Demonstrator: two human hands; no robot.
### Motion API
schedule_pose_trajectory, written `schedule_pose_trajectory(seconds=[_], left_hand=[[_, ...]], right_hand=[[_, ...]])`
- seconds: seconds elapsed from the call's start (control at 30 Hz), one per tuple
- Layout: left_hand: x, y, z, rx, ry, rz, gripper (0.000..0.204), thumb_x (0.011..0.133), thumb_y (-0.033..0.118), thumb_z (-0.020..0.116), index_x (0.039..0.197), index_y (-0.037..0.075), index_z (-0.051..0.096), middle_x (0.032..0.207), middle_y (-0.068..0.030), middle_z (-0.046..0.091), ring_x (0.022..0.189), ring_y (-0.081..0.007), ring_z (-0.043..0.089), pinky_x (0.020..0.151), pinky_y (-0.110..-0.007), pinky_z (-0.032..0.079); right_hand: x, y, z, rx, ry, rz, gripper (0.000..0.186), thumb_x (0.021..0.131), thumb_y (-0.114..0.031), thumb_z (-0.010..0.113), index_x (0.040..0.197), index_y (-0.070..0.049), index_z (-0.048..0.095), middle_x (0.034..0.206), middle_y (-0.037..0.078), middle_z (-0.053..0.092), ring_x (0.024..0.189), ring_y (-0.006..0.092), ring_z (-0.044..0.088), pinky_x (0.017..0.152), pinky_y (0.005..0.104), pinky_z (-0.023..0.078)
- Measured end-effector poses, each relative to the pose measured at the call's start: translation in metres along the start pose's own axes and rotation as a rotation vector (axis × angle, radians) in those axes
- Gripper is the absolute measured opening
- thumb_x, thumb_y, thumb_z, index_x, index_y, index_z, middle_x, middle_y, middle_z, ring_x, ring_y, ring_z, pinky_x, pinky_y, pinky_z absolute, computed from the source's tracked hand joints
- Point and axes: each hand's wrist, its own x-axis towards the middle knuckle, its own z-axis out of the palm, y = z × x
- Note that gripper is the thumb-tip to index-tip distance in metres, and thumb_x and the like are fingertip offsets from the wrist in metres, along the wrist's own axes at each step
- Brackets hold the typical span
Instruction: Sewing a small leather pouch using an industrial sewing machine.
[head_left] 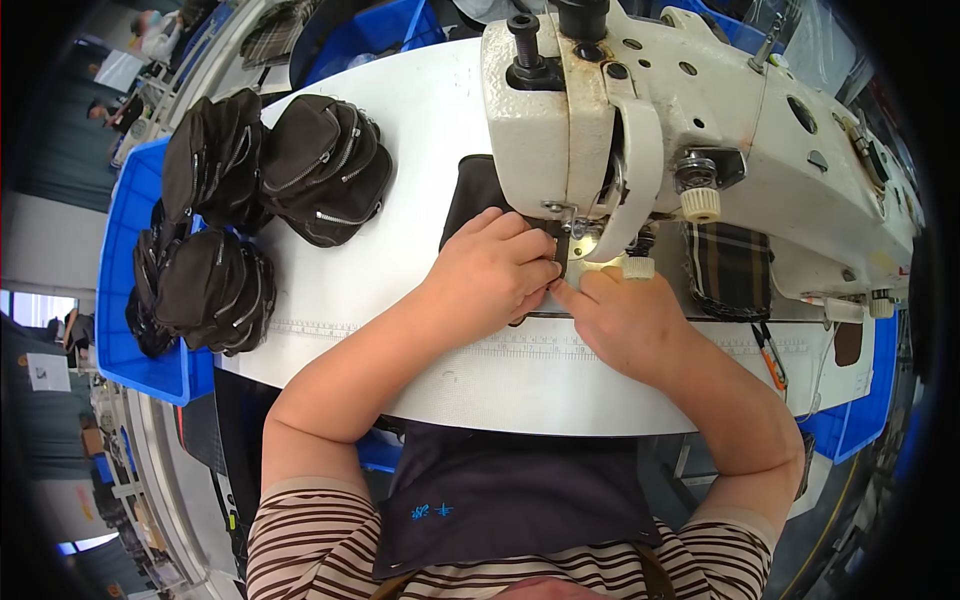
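Observation:
A dark brown fabric piece (470, 192) lies flat on the white sewing table (430, 130), partly under the head of a white industrial sewing machine (535, 150). My left hand (492, 268) rests over its near part, fingers bent and closed on the cloth beside the presser foot. Just right of it, my right hand (632, 318) is closed with its fingertips at the fabric's edge, near the lit needle area. The two hands' fingertips almost meet. My hands hide much of the cloth and the exact grip.
Several dark zippered pouches (325, 170) sit at the left, some over a blue bin (118, 300). Right of the needle lies a striped fabric stack (728, 270), with orange-handled thread snips (773, 358) nearby. A printed ruler strip (520, 347) runs along the table's front.

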Motion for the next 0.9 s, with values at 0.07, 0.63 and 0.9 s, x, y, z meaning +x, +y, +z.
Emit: schedule_pose_trajectory(seconds=[0.07, 0.63, 0.9], left_hand=[[0.000, -0.001, 0.001, 0.032, -0.011, 0.055, 0.019, 0.073, 0.013, 0.079, 0.092, 0.011, 0.077, 0.095, 0.0028, 0.065, 0.095, -0.0196, 0.061, 0.085, -0.034, 0.050], [-0.003, 0.002, 0.006, -0.028, -0.001, -0.038, 0.020, 0.075, 0.012, 0.077, 0.095, 0.009, 0.077, 0.099, 0.0007, 0.067, 0.092, -0.0195, 0.062, 0.084, -0.034, 0.050], [-0.003, -0.001, 0.010, 0.104, -0.018, -0.016, 0.020, 0.079, 0.015, 0.073, 0.097, 0.008, 0.074, 0.103, -0.0014, 0.067, 0.097, -0.0200, 0.061, 0.088, -0.035, 0.048]], right_hand=[[0.000, 0.000, 0.000, -0.010, 0.007, -0.004, 0.031, 0.078, -0.014, 0.075, 0.108, -0.007, 0.072, 0.081, 0.002, 0.059, 0.067, 0.0238, 0.064, 0.058, 0.0384, 0.052], [0.002, -0.005, -0.002, -0.069, 0.001, 0.022, 0.036, 0.079, -0.010, 0.071, 0.116, -0.005, 0.072, 0.081, 0.002, 0.058, 0.068, 0.0214, 0.063, 0.057, 0.0373, 0.051], [0.005, -0.005, 0.005, -0.159, 0.045, 0.121, 0.042, 0.074, -0.007, 0.072, 0.115, -0.016, 0.077, 0.076, -0.002, 0.054, 0.066, 0.0176, 0.061, 0.055, 0.0345, 0.052]])
